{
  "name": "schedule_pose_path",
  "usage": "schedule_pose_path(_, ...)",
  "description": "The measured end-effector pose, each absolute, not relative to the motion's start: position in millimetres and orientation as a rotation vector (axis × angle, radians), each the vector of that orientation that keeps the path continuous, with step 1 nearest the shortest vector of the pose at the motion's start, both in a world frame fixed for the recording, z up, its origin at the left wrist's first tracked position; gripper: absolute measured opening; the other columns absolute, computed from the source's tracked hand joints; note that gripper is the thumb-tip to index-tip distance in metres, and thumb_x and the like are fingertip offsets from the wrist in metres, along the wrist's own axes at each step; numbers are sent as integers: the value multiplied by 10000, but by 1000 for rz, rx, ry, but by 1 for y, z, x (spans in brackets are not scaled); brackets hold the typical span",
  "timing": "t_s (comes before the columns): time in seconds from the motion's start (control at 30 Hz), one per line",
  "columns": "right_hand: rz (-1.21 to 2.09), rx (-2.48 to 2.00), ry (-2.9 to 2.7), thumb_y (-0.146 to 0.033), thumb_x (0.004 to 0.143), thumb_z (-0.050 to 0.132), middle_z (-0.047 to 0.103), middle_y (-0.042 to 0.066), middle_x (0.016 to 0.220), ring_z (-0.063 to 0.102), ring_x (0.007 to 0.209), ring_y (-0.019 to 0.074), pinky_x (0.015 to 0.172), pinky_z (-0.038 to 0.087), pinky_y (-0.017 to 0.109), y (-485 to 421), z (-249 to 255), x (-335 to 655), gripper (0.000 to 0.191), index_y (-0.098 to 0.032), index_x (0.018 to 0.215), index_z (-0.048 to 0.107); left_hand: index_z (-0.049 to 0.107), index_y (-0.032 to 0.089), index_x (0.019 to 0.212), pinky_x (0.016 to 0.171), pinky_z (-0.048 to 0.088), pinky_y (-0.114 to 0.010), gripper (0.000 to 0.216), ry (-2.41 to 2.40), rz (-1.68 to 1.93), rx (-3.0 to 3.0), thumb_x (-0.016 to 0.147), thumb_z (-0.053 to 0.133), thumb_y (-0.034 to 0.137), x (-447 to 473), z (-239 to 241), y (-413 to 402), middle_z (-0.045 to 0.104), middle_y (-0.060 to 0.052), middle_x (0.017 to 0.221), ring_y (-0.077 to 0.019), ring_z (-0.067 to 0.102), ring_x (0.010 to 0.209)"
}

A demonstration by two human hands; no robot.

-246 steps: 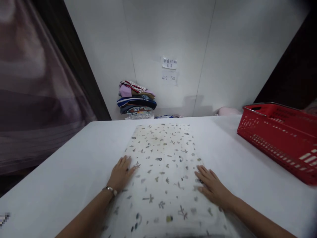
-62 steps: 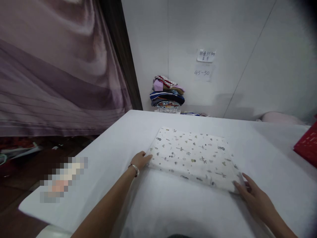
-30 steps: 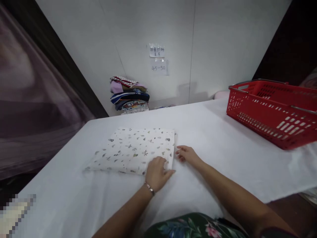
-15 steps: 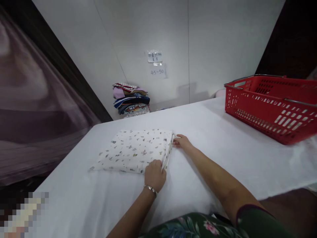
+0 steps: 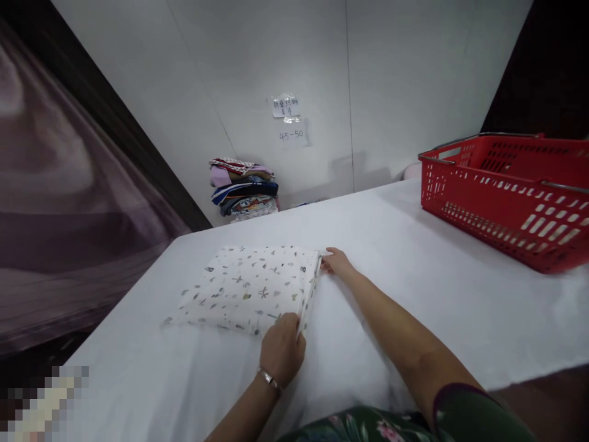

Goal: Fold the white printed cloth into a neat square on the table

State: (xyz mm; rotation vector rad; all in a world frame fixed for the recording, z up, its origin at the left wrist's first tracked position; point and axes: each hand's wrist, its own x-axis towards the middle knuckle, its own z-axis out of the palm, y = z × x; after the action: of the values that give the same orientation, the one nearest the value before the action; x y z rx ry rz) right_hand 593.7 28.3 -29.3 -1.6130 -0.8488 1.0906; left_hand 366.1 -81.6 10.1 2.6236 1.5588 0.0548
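A white cloth [image 5: 248, 287] printed with small grey and olive motifs lies folded in layers on the white-covered table [image 5: 391, 307]. My left hand [image 5: 283, 347], a silver bracelet on its wrist, is closed on the cloth's near right corner. At the far right corner, my right hand [image 5: 337, 263] pinches the folded edge; its fingertips are partly hidden by the cloth. Between the two hands the right edge runs nearly straight, showing the stacked layers. The left side of the cloth rests loose on the table.
A red perforated basket [image 5: 501, 209] with metal handles stands on the table at the right. Behind the far edge is a stack of folded clothes [image 5: 246, 187] against the wall. Handwritten paper labels [image 5: 291, 134] are stuck to the wall. A mauve curtain [image 5: 69, 202] hangs at the left.
My left hand has moved slightly toward me and left, drawing the near right corner of the cloth with it. My right hand has stayed at the far corner. The view has shifted slightly.
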Motion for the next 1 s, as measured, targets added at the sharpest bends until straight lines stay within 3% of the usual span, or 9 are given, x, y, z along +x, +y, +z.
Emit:
schedule_pose_path(0.17, 773, -1805, -1220, -162, 724, 562, 572, 75, 1085, 531, 978, 189, 780, 403, 269, 29, -26, 600, 371, -192, 1094, 576, 466, 212, 1032, 652, 361, -268, 306, 1611, 151, 2440, 733, 459, 147, 366, 15, -80, 607, -22, 879, -166, 577, 766)
schedule_pose_path(0.3, 630, -1886, -1490, -175, 716, 552, 584, 50, 1016, 528, 939, 184, 729, 371, 245, 30, -25, 601, 213, -206, 909, 636, 461, 215, 1078, 631, 363, -249, 354, 1632, 128, 2370, 732, 459, 142, 365, 17, -78, 617, -21, 899, -154, 587, 771)
schedule_pose_path(0.8, 309, -2082, -1806, -217, 814, 431, 602, 74, 977, 553, 883, 197, 642, 355, 255, 45, -29, 607, 220, -196, 916, 625, 491, 219, 1038, 659, 379, -254, 323, 1575, 212, 2365, 727, 461, 139, 359, 18, -82, 604, -22, 903, -160, 575, 793)
schedule_pose_path(1.0, 247, -2080, -1793, -183, 832, 402, 584, 75, 956, 534, 910, 189, 672, 355, 254, 39, -30, 615, 232, -197, 915, 619, 523, 225, 943, 721, 378, -287, 299, 1394, 6, 2582, 683, 455, 92, 359, 11, -85, 584, -38, 929, -185, 555, 845)
